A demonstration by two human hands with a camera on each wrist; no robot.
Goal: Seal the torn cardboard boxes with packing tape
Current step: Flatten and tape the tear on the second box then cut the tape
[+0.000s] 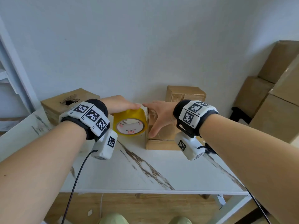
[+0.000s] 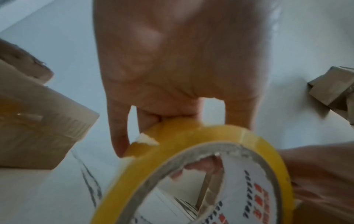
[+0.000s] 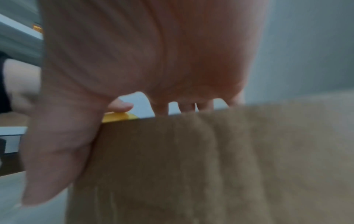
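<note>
My left hand (image 1: 127,106) grips a yellow packing tape roll (image 1: 131,122) from above and holds it upright against the left side of a small cardboard box (image 1: 161,143). In the left wrist view the fingers (image 2: 118,136) curl over the roll (image 2: 191,136), beside a ragged tape end (image 2: 145,139). My right hand (image 1: 159,115) lies spread on that box, index tip near the roll's top, thumb pointing down. From the right wrist, the thumb (image 3: 53,159) runs down the box face (image 3: 210,166) and the fingers pass over its top edge.
A box with a torn hole (image 1: 69,101) sits at the back left of the marble-patterned table (image 1: 145,172). Another box (image 1: 186,92) stands by the wall. Bigger cartons (image 1: 275,102) are stacked at the right. A black cable (image 1: 76,180) hangs from my left wrist.
</note>
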